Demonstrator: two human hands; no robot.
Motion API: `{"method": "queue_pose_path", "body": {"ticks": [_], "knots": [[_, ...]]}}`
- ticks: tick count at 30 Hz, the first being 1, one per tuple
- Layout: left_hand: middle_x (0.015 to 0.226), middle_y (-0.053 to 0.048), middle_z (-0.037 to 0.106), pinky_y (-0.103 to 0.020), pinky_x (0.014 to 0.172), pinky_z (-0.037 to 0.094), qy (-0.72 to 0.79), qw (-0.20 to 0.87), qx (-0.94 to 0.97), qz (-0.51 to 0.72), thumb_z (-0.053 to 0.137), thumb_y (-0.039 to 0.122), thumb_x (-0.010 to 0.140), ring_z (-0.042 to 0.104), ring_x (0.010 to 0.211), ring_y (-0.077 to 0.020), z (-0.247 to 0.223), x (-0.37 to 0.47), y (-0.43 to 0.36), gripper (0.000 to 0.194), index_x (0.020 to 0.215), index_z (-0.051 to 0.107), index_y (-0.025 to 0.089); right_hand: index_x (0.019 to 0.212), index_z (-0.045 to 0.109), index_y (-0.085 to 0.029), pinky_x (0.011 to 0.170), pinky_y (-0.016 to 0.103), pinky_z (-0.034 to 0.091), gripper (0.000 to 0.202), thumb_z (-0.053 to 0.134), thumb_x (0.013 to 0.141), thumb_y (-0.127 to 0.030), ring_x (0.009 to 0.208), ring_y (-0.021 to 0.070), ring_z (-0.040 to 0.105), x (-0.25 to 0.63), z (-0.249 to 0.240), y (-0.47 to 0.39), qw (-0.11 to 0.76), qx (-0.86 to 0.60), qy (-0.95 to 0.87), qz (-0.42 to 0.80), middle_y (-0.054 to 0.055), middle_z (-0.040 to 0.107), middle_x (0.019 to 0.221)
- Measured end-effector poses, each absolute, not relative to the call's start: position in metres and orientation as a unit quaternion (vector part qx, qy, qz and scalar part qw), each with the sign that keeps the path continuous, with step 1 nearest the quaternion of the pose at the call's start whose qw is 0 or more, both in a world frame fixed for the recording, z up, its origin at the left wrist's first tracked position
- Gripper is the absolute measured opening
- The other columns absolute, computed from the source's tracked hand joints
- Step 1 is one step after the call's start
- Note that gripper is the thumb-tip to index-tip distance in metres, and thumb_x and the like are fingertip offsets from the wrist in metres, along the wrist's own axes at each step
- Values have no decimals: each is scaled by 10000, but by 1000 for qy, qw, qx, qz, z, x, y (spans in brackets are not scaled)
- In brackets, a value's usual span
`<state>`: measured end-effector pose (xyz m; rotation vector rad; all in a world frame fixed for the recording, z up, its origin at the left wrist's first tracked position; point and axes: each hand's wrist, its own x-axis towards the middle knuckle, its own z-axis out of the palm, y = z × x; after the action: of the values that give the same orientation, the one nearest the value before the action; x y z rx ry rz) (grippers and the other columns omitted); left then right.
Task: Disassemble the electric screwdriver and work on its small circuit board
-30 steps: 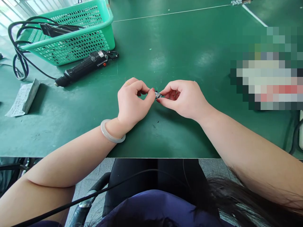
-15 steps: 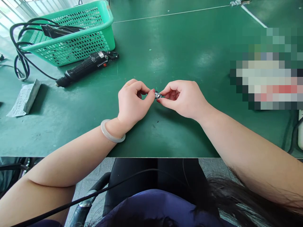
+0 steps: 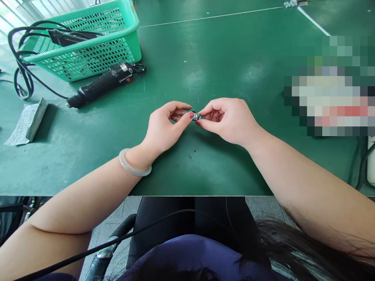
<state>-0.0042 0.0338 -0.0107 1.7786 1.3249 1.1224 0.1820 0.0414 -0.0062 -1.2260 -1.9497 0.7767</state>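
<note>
Right hand (image 3: 234, 120) pinches a small black-and-white part (image 3: 197, 116); left hand (image 3: 164, 127), half open, touches its left end. Handling seems unfinished; completed steps are too small to tell.

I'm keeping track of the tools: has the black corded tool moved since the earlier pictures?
No; the black corded tool lies at the same place and angle beside the green basket.

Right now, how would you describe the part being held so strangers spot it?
Find the green table, then the left hand and right hand over its near side. Between them is the small part, dark with pale markings; unlike the black tool, it's pinched in fingers.
</note>
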Motion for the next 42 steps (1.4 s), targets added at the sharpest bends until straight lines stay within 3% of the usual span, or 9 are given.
{"method": "queue_pose_path", "body": {"ticks": [11, 17, 22, 28, 42], "knots": [[781, -29, 734, -263, 659, 543, 536, 333, 664, 400, 726, 233, 725, 666, 691, -134, -12, -2, 33, 112, 794, 663, 172, 770, 717, -167, 573, 291, 398, 146, 709, 733, -308, 545, 99, 471, 183, -7, 41, 328, -463, -774, 281, 4, 608, 662], [741, -23, 735, -268, 645, 544, 548, 351, 651, 391, 770, 256, 710, 680, 683, -150, -10, -3, 33, 198, 872, 687, 178, 765, 713, -170, 582, 293, 398, 135, 705, 737, -302, 558, 102, 473, 184, -7, 42, 322, -460, -781, 272, 8, 611, 682], [871, -20, 766, -306, 741, 549, 536, 268, 699, 391, 779, 287, 714, 680, 751, -165, -8, -6, 32, 151, 850, 759, 224, 779, 723, -168, 577, 295, 391, 150, 708, 738, -312, 564, 105, 478, 185, -7, 42, 324, -465, -774, 284, 9, 611, 681], [855, -3, 772, -333, 758, 536, 519, 193, 745, 372, 750, 266, 751, 677, 775, -182, -8, -9, 31, 44, 785, 778, 271, 792, 726, -175, 584, 298, 403, 147, 716, 730, -309, 570, 111, 493, 186, -9, 43, 330, -459, -777, 276, 10, 623, 683], [794, 3, 758, -321, 722, 515, 532, 193, 745, 354, 756, 285, 724, 642, 689, -162, -9, -7, 31, 44, 751, 769, 253, 764, 700, -191, 593, 302, 349, 82, 658, 758, -261, 624, 134, 502, 183, -7, 41, 283, -444, -832, 176, 12, 594, 683]]}}
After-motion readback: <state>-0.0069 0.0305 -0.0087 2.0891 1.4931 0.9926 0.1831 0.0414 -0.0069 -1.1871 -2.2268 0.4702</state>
